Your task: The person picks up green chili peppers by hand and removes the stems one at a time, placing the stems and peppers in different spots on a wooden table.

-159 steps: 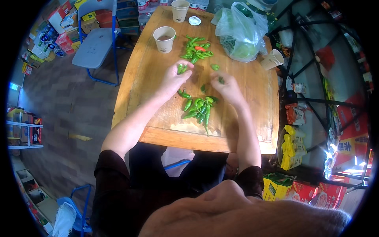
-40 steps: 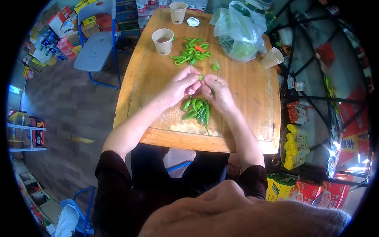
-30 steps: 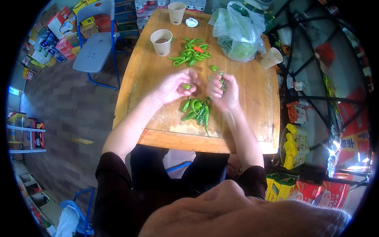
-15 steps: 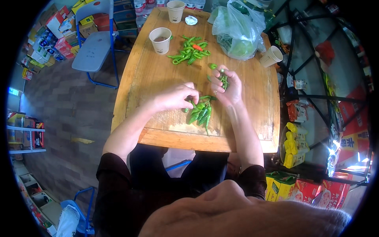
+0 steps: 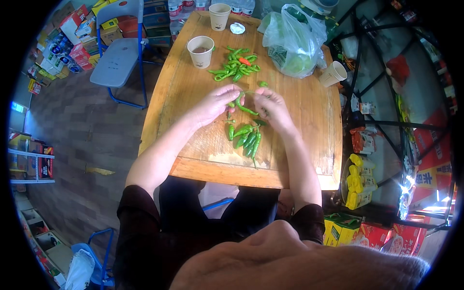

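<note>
A curved green chili pepper (image 5: 247,109) is held up between my two hands, above the wooden table. My left hand (image 5: 216,105) is closed on its body with thumb and fingers. My right hand (image 5: 273,108) pinches at its thin stem; small green bits show at the curled fingers, whose palm is turned from view. Just nearer to me lies a small pile of green chili peppers (image 5: 248,140). Beyond my hands is a larger heap of green chilies (image 5: 234,67) with one red chili pepper (image 5: 245,62) on it. A short green piece (image 5: 263,84) lies beside my right hand.
Two paper cups, one with dark contents (image 5: 201,57) and one farther back (image 5: 220,19), stand at the far left. Crumpled foil (image 5: 237,28), a plastic bag (image 5: 296,46) of green produce and tipped stacked cups (image 5: 333,73) lie across the back. A folding chair (image 5: 116,60) stands left.
My left hand has lifted a chili pepper from the near pile and moved up. My right hand has turned palm down and come inward to meet it at the stem.
</note>
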Demonstrator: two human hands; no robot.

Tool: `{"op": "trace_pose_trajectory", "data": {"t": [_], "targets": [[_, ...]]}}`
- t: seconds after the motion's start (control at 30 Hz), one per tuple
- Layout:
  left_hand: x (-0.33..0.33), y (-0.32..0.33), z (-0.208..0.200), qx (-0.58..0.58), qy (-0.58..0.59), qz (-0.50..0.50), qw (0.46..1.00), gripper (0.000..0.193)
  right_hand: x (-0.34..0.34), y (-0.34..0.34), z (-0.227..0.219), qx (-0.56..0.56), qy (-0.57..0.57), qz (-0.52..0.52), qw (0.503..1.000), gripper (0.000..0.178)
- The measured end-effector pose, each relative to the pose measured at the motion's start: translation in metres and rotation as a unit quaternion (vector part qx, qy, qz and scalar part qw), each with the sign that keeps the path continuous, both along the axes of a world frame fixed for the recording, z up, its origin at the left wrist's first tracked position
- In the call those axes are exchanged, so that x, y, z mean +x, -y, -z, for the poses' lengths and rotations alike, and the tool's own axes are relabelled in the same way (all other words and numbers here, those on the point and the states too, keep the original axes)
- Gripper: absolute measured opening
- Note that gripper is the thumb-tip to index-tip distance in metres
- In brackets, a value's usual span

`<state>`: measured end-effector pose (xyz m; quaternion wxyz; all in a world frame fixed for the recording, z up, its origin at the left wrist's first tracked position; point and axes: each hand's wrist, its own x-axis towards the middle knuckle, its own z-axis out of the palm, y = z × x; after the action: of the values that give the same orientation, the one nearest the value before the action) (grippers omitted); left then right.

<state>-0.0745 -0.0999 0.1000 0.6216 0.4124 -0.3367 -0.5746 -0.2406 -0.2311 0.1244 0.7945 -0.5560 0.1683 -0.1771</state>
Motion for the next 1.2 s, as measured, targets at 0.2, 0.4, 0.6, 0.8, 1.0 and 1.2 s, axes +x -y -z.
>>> {"op": "trace_pose_trajectory", "data": {"t": [0.2, 0.4, 0.6, 0.8, 1.0, 1.2], "targets": [[-0.01, -0.002, 0.003, 0.039, -0.07, 0.009, 0.997, 0.014, 0.005, -0.023, 0.005, -0.332, -0.066, 0.039, 0.94, 0.017], [-0.006, -0.002, 0.004, 0.03, -0.071, 0.035, 0.996, 0.012, 0.005, -0.024, 0.002, -0.456, -0.045, 0.068, 0.886, 0.02], [-0.006, -0.004, -0.004, 0.015, -0.041, 0.074, 0.996, 0.014, -0.006, -0.004, -0.01, 0.072, 0.033, -0.025, 0.996, 0.016], [-0.011, -0.008, -0.022, 0.051, 0.108, 0.079, 0.99, 0.021, -0.008, 0.015, -0.009, 0.201, 0.098, -0.005, 0.975, 0.015], [-0.025, -0.013, -0.017, 0.035, 0.333, 0.052, 0.941, 0.01, -0.006, 0.016, -0.009, 0.204, 0.053, 0.032, 0.977, 0.015], [-0.035, -0.019, -0.03, 0.023, 0.52, 0.044, 0.853, 0.025, -0.004, 0.015, -0.001, 0.131, 0.016, 0.022, 0.991, 0.012]]}}
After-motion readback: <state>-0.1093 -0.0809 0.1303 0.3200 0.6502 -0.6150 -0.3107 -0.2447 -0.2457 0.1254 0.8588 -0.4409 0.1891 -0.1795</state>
